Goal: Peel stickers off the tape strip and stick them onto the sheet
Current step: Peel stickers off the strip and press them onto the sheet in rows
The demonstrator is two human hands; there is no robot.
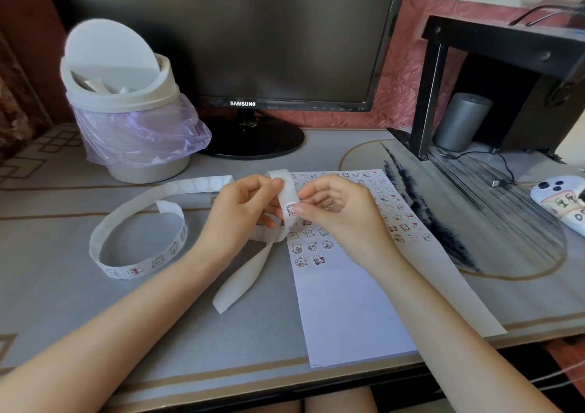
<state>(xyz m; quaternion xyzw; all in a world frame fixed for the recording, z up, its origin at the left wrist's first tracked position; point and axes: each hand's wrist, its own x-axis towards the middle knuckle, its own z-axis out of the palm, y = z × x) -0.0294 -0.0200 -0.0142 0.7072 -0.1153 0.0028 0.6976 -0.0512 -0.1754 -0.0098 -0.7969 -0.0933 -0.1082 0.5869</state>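
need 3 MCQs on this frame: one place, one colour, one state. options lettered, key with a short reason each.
1. Where does the bin stand?
A. on the table's far left, beside the monitor
B. at the table's right edge
C. on the sheet

2. What colour is the liner bag in the bin?
A. black
B. pale purple
C. green

3. What is the right hand doing?
A. lying flat on the sheet
B. pinching at a sticker on the tape strip, which the left hand holds
C. holding the phone

Key:
1 A: the bin sits left of the monitor's stand.
2 B: translucent lilac plastic hangs below the bin's rim.
3 B: thumb and forefinger meet at the sticker above the sheet; the phone lies untouched at the right.
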